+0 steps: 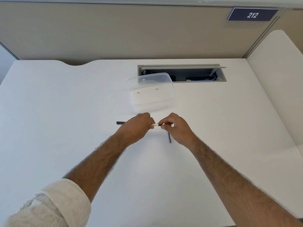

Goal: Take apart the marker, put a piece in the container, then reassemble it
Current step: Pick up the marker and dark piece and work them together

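Observation:
Both hands hold a thin marker (pixel 155 124) just above the white desk. My left hand (pixel 138 126) grips its white barrel. My right hand (pixel 176 127) pinches the dark end piece at the barrel's right end. A black cap (pixel 120 122) lies on the desk, poking out left of my left hand. A thin dark rod (pixel 169 138) lies on the desk, partly under my right hand. The clear plastic container (pixel 151 92) stands open just beyond the hands, with a few small dark specks on its bottom.
An open cable tray (pixel 196 74) with blue cables is sunk into the desk behind the container. A beige partition runs along the back, with a "212" sign (pixel 252 14) at the upper right. A white side panel (pixel 277 79) borders the desk on the right.

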The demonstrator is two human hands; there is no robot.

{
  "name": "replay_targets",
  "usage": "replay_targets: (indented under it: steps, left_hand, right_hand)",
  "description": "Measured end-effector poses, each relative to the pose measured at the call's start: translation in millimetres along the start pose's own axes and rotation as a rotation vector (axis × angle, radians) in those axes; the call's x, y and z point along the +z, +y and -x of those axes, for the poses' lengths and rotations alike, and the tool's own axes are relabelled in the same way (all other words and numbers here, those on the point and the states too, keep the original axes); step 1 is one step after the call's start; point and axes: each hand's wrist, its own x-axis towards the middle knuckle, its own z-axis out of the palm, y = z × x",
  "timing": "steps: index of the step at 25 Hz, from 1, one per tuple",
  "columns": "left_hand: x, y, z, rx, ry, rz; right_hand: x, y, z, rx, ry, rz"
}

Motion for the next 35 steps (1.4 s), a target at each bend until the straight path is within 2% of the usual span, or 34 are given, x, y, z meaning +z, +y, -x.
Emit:
replay_targets:
  steps: [10, 16, 27, 35]
  left_hand:
    - [5, -8, 2, -0.025, 0.059, 0.081]
    - [2, -11, 5, -0.046, 0.092, 0.057]
    - [-1, -12, 6, -0.101, 0.108, 0.042]
    - [1, -8, 9, -0.249, 0.118, 0.124]
  right_hand:
    - [-4, -7, 0, -0.049, -0.036, 0.056]
    - [-9, -10, -7, 0.002, -0.049, 0.123]
    - [-17, -12, -10, 0.008, 0.020, 0.144]
    - [-6, 2, -10, 0.055, 0.177, 0.153]
